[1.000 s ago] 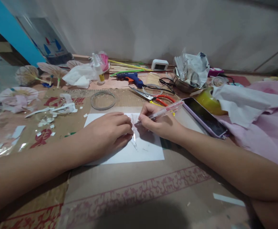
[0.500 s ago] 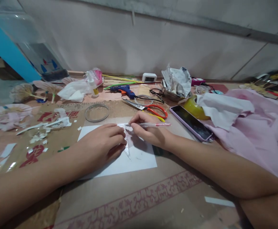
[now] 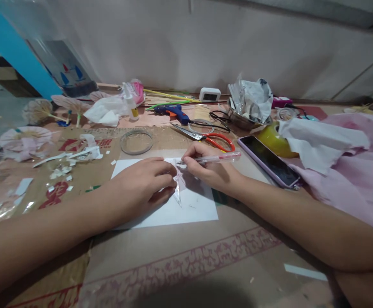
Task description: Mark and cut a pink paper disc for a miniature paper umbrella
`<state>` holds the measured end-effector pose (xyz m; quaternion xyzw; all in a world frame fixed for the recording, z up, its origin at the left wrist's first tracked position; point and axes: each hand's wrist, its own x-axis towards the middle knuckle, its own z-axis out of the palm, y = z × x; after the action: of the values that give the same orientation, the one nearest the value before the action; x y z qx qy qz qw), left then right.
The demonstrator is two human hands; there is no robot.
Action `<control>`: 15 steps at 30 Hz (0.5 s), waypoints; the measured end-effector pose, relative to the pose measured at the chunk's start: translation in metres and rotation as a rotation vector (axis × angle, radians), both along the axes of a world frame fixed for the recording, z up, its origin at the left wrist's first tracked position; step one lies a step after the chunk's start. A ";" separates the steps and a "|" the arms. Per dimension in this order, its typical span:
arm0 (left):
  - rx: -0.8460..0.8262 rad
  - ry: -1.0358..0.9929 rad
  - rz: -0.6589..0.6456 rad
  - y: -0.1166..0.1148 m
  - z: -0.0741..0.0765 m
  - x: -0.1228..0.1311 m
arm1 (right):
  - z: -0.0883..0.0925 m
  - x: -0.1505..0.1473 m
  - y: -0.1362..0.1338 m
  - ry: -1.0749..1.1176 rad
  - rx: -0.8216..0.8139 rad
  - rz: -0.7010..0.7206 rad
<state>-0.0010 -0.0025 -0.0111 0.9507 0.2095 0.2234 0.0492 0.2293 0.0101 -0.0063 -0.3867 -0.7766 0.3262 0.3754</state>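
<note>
Lying on a white paper sheet (image 3: 199, 209), between the two hands, is a narrow, shiny, pointed piece (image 3: 178, 195), its sharp end toward the wearer; the pale sheet perhaps makes it easier to see. The right hand (image 3: 209, 167) pinches a clear-barrelled pen (image 3: 218, 158) near its writing end, thumb and forefinger closed around it, likely for fine control. The pen slants low, its tip close to the piece's far end; contact is too small to tell. The left hand (image 3: 149, 182) rests on the sheet with fingers bent and close together beside the piece, probably steadying it; whether the fingertips pinch or merely press, I cannot tell. Beyond the right hand lie red-handled scissors (image 3: 220, 141), seemingly within easy reach.
</note>
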 end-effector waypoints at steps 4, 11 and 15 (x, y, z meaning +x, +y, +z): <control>0.017 0.008 0.004 0.000 0.001 0.001 | -0.003 0.001 0.002 -0.013 -0.025 0.014; 0.020 0.024 0.023 -0.002 0.004 0.002 | -0.005 0.001 0.003 -0.072 -0.016 -0.005; 0.010 0.033 0.026 -0.002 0.004 0.003 | -0.005 0.000 0.002 -0.083 0.001 -0.011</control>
<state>0.0017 -0.0047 -0.0071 0.9516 0.2217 0.2094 0.0381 0.2294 0.0125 -0.0112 -0.4038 -0.7896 0.3073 0.3450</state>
